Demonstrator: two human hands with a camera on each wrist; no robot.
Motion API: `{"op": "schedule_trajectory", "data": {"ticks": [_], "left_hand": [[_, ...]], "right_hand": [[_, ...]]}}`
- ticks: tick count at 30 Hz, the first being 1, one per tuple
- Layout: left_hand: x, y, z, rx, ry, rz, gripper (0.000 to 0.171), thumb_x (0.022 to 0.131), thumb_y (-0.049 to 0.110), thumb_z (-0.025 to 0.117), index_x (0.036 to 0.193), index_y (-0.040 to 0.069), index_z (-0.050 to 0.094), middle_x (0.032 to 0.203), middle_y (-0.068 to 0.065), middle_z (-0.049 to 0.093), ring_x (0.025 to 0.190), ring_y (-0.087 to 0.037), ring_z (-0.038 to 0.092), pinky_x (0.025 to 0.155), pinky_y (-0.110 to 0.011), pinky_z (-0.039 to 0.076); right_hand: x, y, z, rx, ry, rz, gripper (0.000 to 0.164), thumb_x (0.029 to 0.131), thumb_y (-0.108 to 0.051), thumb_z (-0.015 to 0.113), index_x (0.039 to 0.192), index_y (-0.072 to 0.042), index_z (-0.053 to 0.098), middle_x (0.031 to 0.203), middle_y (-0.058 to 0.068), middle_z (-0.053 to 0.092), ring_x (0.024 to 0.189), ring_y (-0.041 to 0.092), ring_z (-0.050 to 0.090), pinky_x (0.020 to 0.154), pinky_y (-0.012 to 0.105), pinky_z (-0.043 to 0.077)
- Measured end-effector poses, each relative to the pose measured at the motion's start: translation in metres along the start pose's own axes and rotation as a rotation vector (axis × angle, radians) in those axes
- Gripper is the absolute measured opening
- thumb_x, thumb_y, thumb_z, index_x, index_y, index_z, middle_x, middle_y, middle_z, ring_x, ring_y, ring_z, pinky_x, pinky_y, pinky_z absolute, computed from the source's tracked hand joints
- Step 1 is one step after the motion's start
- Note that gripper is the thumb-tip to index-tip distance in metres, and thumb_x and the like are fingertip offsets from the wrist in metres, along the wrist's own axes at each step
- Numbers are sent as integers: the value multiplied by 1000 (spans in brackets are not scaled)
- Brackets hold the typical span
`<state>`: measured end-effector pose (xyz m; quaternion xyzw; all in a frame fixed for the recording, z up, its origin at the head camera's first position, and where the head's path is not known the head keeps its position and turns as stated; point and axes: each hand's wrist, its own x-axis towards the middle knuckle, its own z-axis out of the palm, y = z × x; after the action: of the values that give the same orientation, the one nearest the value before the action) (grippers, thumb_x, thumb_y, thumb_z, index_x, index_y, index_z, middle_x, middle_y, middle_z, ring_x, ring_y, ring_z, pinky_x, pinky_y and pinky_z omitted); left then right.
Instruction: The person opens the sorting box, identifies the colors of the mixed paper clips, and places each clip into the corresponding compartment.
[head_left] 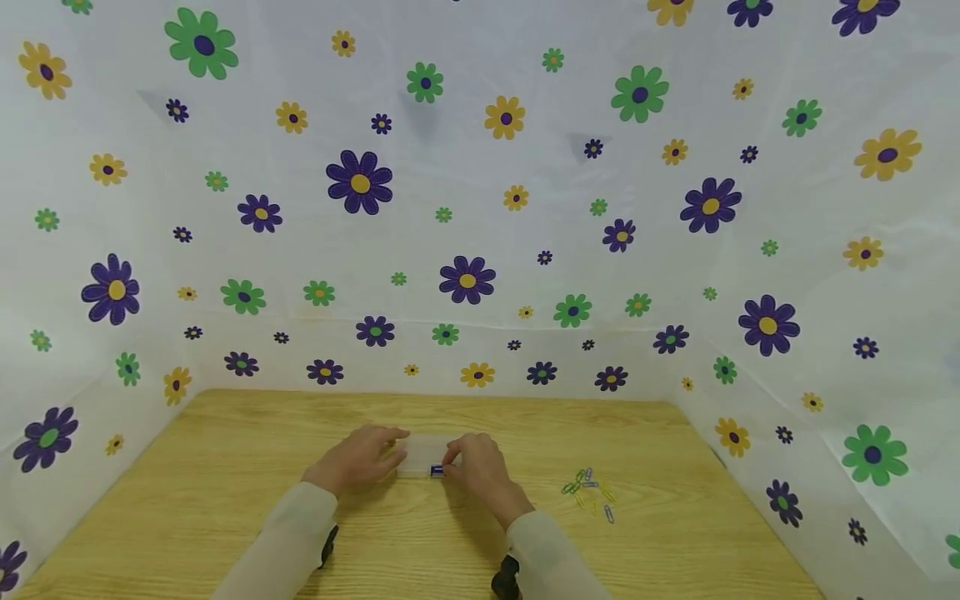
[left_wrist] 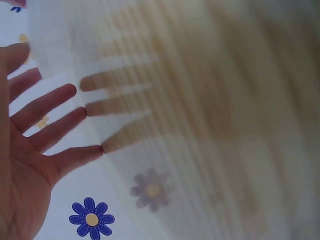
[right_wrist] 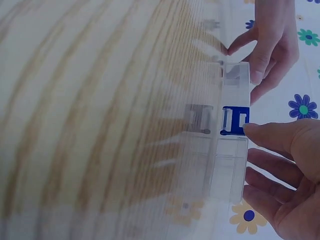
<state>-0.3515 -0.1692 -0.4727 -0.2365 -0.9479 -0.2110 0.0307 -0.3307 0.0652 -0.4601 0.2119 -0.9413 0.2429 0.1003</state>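
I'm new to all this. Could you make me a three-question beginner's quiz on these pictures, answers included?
1. Multiple choice: what colour is the latch on the clear plastic box?
a) Red
b) Blue
c) Yellow

2. True or false: the paper clips are inside the box.

3. Short answer: which grip, left or right, has its thumb at the latch?

Key:
1. b, blue.
2. False; they lie loose on the wooden table, to the right of the box.
3. The right grip; the right wrist view shows this best.
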Motion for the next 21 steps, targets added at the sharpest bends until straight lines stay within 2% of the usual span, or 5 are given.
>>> {"op": "schedule_trajectory", "data": {"ticks": [3,9,16,21], "left_hand": [[0,-3,0,-19,-4,6,40,103,28,61,138,8,65,128,-13,72,114,-30,68,104,-53,54],[0,-6,-1,-44,-25,-13,47,101,35,65,141,11,63,129,-13,71,116,-31,67,105,-56,52],[-1,-5,-1,-43,-26,-16,50,99,37,68,142,11,63,127,-15,72,117,-33,66,105,-57,52],[-2,-5,0,-44,-28,-29,52,97,38,70,142,12,63,127,-15,72,118,-33,66,107,-57,51]], "right_hand": [[0,-2,-1,-5,-2,6,6,85,-7,83,78,-8,82,112,10,80,106,32,75,83,39,63],[1,-2,-2,-7,8,1,7,84,-7,83,77,-9,82,110,9,80,104,31,75,79,36,63],[4,-3,-1,-8,-11,50,7,83,-7,84,76,-9,83,111,7,80,108,31,74,87,41,62],[6,-4,0,-7,-13,74,9,83,-8,85,74,-10,82,112,6,80,108,31,74,80,38,62]]}}
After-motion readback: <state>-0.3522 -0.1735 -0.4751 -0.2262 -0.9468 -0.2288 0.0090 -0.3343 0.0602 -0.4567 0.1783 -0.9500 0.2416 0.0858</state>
